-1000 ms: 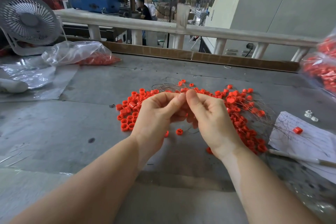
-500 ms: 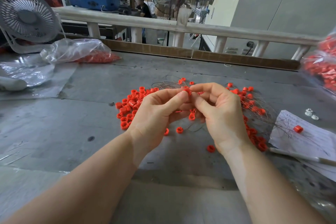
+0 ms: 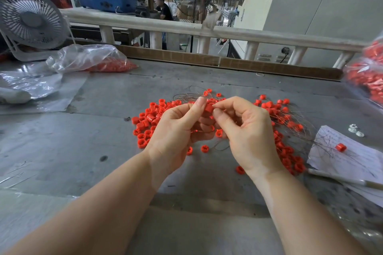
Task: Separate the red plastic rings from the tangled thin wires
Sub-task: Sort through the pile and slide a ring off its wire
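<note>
Several small red plastic rings lie in a loose pile (image 3: 147, 122) on the grey table, left of my hands, and more rings (image 3: 287, 151) are strung on tangled thin wires (image 3: 298, 128) to the right. My left hand (image 3: 176, 130) and my right hand (image 3: 246, 130) meet above the middle of the pile. Both pinch one red ring (image 3: 209, 107) between thumb and fingertips, raised off the table. Thin wire loops (image 3: 190, 95) show just behind the fingers. A few loose rings (image 3: 204, 148) lie under my hands.
A clear plastic bag holding red rings (image 3: 91, 62) lies at the back left, by a white fan (image 3: 31, 20). Another bag of rings (image 3: 369, 76) hangs at the right edge. A paper sheet (image 3: 356, 159) with one ring (image 3: 341, 147) lies right. A railing (image 3: 207, 31) borders the table's far side.
My hands lifted slightly and the right fingers opened out; a red ring that was hidden between the fingertips now shows, pinched between both hands.
</note>
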Motion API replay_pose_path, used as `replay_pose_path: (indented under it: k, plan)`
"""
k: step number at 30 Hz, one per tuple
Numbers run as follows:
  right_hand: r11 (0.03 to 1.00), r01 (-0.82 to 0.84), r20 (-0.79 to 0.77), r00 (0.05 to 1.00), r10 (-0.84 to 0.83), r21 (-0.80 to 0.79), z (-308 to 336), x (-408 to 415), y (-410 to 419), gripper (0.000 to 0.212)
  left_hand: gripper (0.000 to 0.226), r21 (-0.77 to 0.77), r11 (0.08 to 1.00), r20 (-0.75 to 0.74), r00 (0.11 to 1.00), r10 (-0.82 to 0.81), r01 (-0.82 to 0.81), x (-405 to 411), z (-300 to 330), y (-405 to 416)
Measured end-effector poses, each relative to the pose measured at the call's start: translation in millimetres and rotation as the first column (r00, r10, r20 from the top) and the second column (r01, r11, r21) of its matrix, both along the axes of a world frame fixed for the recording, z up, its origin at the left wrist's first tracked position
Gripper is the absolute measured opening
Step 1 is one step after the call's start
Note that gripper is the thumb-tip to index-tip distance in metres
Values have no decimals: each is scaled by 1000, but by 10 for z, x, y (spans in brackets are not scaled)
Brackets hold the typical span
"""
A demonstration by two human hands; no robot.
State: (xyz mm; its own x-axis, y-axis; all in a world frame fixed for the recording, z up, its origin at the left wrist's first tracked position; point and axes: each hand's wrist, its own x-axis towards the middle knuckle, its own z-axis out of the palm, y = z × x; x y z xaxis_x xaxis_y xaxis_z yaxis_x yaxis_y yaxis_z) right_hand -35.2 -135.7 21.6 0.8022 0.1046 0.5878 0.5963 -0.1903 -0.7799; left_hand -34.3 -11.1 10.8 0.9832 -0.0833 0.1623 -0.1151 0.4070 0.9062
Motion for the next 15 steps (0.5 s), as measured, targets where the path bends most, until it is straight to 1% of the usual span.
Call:
replay_pose_path:
  k: [6, 9, 11, 14, 15]
  plan:
    - [995, 78, 37, 996, -76, -56, -25, 15, -2, 17, 31, 11, 1000, -13, 1000, -1, 1, 0, -2, 11]
    - [986, 123, 90, 990, -113, -113, -33, 28, -9, 14, 30, 20, 1000, -3, 1000, 7, -7, -9, 0, 15]
    - [976, 154, 124, 983, -135, -152, -39, 34, -14, 12, 26, 53, 998, 15, 1000, 13, -14, -13, -6, 14]
    - [963, 198, 147, 974, -172, -181, -53, 46, -26, 10, 11, 81, 995, 21, 999, 50, -52, -3, -20, 1]
    - [959, 209, 153, 972, -181, -192, -59, 49, -26, 9, 11, 89, 994, 21, 998, 65, -66, 4, -23, -5]
